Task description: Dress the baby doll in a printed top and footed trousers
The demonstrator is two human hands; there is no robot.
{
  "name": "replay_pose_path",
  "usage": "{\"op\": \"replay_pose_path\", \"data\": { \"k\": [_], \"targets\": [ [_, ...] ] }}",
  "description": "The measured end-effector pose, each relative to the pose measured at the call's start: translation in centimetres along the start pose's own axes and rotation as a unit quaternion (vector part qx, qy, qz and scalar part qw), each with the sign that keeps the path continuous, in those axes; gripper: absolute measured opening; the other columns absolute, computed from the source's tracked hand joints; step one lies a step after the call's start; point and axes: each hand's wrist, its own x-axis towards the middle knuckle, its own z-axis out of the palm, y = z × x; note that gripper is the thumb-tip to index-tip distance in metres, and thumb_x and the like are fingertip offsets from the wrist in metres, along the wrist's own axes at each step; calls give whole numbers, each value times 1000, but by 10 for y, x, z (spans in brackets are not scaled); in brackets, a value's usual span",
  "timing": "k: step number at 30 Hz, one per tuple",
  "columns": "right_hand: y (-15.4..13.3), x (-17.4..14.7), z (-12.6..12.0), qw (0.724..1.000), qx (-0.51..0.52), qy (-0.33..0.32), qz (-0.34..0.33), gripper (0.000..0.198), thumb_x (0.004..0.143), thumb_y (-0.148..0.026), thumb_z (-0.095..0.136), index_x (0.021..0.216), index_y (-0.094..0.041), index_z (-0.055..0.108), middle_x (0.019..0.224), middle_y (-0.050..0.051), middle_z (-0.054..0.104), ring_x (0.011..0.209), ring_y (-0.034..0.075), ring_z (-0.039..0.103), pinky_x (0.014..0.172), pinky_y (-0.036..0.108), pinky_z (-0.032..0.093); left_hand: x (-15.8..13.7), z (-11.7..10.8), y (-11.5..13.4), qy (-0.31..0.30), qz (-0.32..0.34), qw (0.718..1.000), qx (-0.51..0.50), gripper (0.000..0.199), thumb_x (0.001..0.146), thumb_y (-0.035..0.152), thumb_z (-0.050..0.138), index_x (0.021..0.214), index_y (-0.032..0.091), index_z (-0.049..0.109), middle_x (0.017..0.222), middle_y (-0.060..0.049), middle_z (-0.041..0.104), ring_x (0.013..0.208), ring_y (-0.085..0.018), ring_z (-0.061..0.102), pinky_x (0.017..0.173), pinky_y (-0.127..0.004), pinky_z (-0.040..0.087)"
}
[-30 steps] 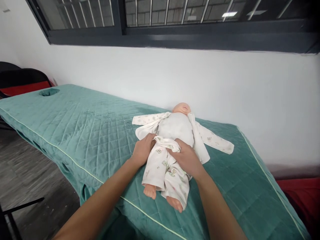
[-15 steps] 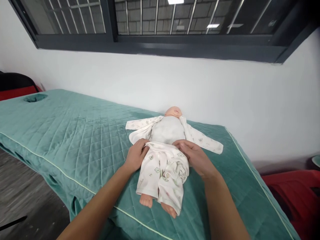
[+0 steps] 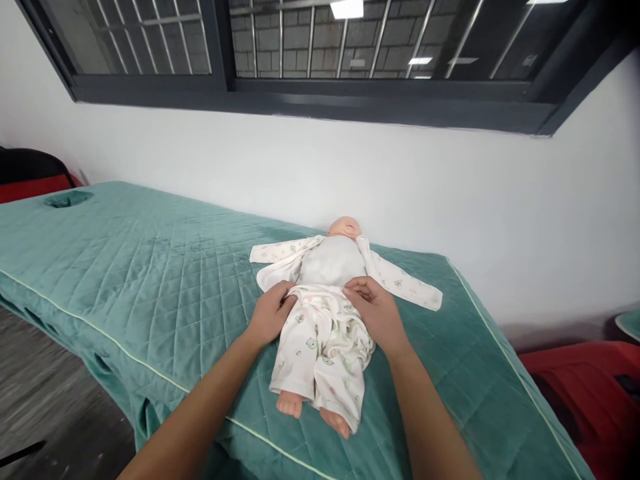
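Note:
A baby doll [image 3: 333,260] lies on its back, its head toward the wall and its feet toward me. It wears printed white baby pants [image 3: 320,347] with the waistband around its middle. A matching white jacket [image 3: 407,283] is spread open under it, sleeves out to both sides. My left hand [image 3: 273,310] pinches the waistband at the left hip, thumb and fingers closed on the cloth. At the right side of the waistband, my right hand [image 3: 377,310] has its fingers curled on the edge of the pants. Both bare doll feet show below the cuffs.
A green quilted cover [image 3: 165,267] lies over the long bed, which has a face hole [image 3: 69,199] at far left. Behind are a white wall [image 3: 200,157] and a barred window. Red items [image 3: 595,387] stand at the right.
My right hand has shifted slightly left and turned more upright along the waistband. My left hand stays at the left hip. The camera view has tipped up a little.

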Motion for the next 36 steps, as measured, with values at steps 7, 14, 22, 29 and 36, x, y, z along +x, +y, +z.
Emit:
{"op": "replay_pose_path", "data": {
  "k": [7,14,22,29,36],
  "targets": [
    [2,-3,4,1000,-20,-14,3,19,83,-39,66,93,-23,66,83,0,67,80,17,61,74,29,44,3,-8,5,-10,-31,990,-139,30,89,40,49,95,17,67,97,-4,68,93,-20,58,84,-28,43],
    [-3,-6,8,999,-36,-30,-3,17,84,-40,65,88,-24,69,82,-1,68,79,17,61,73,28,44,6,-9,0,14,-128,977,-172,35,86,47,55,73,16,65,69,1,58,69,-14,49,67,-25,40],
    [-1,-3,8,1000,10,-16,12,19,82,-40,66,87,-21,69,81,1,71,78,18,61,71,28,43,39,-11,21,-23,-118,976,-184,28,77,40,67,94,18,73,92,-3,71,85,-18,60,75,-26,44],
    [3,3,2,996,64,47,29,19,78,-38,71,84,-21,69,78,1,71,73,16,60,68,27,43,87,-14,67,-319,99,942,37,20,79,36,62,72,18,66,74,2,61,67,-13,50,62,-25,34],
    [2,5,-5,994,90,-23,65,29,79,-41,72,100,-22,65,69,-4,62,59,12,51,58,25,40,84,-2,34,-204,7,970,-128,32,81,48,63,76,17,64,72,2,60,71,-14,53,64,-24,38]
  ]
}}
